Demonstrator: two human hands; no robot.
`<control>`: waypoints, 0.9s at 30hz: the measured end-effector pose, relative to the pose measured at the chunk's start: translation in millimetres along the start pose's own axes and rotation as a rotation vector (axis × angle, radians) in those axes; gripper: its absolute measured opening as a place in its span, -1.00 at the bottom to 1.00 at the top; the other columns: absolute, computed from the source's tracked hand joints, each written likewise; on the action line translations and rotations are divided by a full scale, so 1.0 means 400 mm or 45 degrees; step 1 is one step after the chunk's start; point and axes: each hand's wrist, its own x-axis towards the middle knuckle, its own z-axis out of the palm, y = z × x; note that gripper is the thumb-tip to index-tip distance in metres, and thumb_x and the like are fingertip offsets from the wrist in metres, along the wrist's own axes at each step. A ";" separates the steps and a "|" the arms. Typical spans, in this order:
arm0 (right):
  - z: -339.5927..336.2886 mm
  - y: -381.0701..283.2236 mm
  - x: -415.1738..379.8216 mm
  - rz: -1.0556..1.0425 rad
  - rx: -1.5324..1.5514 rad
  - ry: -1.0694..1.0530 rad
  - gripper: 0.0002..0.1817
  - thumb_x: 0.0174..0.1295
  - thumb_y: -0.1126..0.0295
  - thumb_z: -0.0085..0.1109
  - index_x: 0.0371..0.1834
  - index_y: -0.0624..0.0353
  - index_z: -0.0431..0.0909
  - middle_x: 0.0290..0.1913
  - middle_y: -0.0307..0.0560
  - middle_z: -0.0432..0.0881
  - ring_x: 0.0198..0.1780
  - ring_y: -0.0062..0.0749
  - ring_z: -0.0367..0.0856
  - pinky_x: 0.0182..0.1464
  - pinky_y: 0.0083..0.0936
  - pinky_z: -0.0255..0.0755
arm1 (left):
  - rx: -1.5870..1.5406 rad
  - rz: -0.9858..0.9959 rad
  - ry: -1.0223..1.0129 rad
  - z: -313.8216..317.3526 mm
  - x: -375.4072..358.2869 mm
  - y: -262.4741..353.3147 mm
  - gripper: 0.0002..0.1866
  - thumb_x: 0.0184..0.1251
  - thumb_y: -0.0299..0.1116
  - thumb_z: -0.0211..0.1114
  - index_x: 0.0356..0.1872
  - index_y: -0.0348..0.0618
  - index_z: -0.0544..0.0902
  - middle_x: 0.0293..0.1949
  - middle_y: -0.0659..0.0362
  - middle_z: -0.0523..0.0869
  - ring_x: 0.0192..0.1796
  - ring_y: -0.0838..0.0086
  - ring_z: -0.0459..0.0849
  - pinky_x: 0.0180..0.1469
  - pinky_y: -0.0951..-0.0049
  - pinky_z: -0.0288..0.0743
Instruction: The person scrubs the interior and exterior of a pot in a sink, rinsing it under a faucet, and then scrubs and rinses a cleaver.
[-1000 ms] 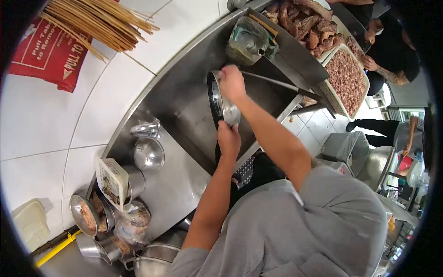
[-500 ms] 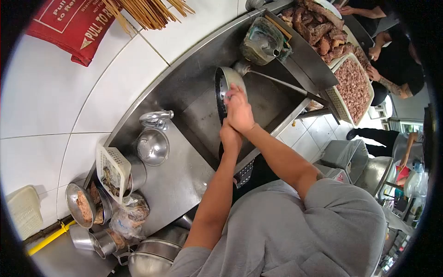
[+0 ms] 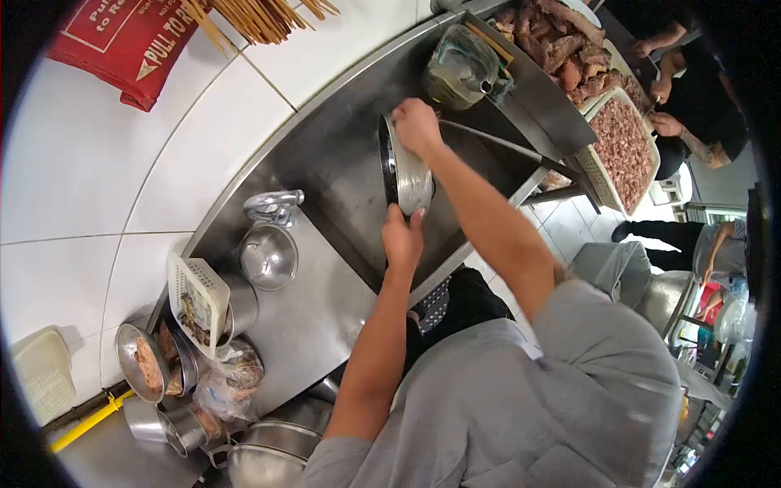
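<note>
A metal bowl or pan point(image 3: 413, 175) is tilted on its side over the steel sink point(image 3: 350, 195). Its dark edge faces left and its pale, wet-looking wall faces right. My left hand point(image 3: 403, 240) grips the lower end of the rim, with the thumb on the wall and the fingers on the far side. At the upper end of the bowl, my right hand point(image 3: 416, 126) is closed against the rim. Its fingertips are hidden, and whether it also holds something small cannot be made out.
A clouded plastic container point(image 3: 462, 69) stands beyond the sink. The tap point(image 3: 275, 205) and a small steel bowl point(image 3: 269, 257) are left. Meat point(image 3: 561, 53) and a basket of chopped meat point(image 3: 622, 150) are at upper right, near co-workers' hands point(image 3: 665, 124). A white basket point(image 3: 199, 305) sits lower left.
My right hand has moved from the middle of the bowl, beside my left hand, up to its far end. My left hand now shows clearly at the lower rim, and more of the wall is visible.
</note>
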 end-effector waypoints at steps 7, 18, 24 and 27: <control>0.017 -0.022 -0.168 -0.668 -0.066 0.250 -0.82 0.26 0.48 0.04 -0.11 0.30 0.49 -0.06 0.15 0.58 0.03 0.13 0.54 -0.01 -0.10 0.47 | -0.410 0.126 0.170 0.073 0.039 -0.098 -0.70 0.26 -0.32 0.35 -0.30 -0.33 0.43 -0.39 -0.27 0.63 -0.25 -0.26 0.60 -0.24 0.01 0.45; 0.025 -0.004 -0.134 -0.666 0.145 0.157 -0.74 0.24 0.50 0.08 0.00 0.25 0.48 -0.06 0.20 0.58 0.02 0.15 0.57 -0.01 -0.14 0.50 | -0.032 0.096 0.084 0.007 0.006 -0.026 -0.69 0.26 -0.36 0.35 -0.34 -0.34 0.39 -0.44 -0.22 0.60 -0.34 -0.19 0.59 -0.31 0.05 0.44; 0.012 -0.012 0.074 -0.022 0.058 -0.101 -0.83 0.21 0.41 0.11 -0.28 0.27 0.63 -0.17 0.21 0.67 -0.05 0.12 0.64 -0.07 -0.14 0.52 | 0.021 -0.022 -0.043 -0.016 0.007 0.007 -0.70 0.27 -0.38 0.36 -0.15 -0.33 0.45 -0.33 -0.22 0.64 -0.24 -0.14 0.65 -0.21 0.13 0.47; 0.050 0.037 -0.128 -0.672 -0.038 0.303 -0.82 0.23 0.41 0.09 -0.19 0.23 0.61 -0.05 0.21 0.63 0.03 0.11 0.59 -0.08 -0.10 0.52 | 0.015 0.201 0.030 0.002 0.014 -0.047 -0.69 0.29 -0.33 0.35 -0.19 -0.33 0.44 -0.36 -0.20 0.64 -0.31 -0.11 0.63 -0.25 0.13 0.46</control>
